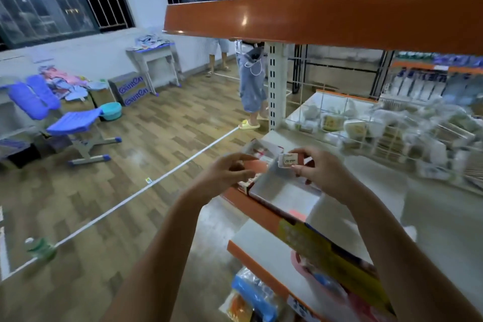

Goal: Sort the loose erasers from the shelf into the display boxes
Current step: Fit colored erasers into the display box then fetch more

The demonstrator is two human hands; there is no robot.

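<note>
Both forearms reach forward, the left hand (230, 168) with fingers curled, the right hand's (317, 171) grip pinched.

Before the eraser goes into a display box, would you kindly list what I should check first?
1. Right hand pinches the eraser: ok.
2. Eraser is above the open display box: ok.
3. Box has free room near its front: ok.
4. Left hand holds nothing that would block the drop: cannot tell, its fingers are curled and blurred.
5. Box sits fully on the shelf: cannot tell, it is close to the orange edge.
6. Eraser matches that box's kind: cannot tell, print too small.
</note>
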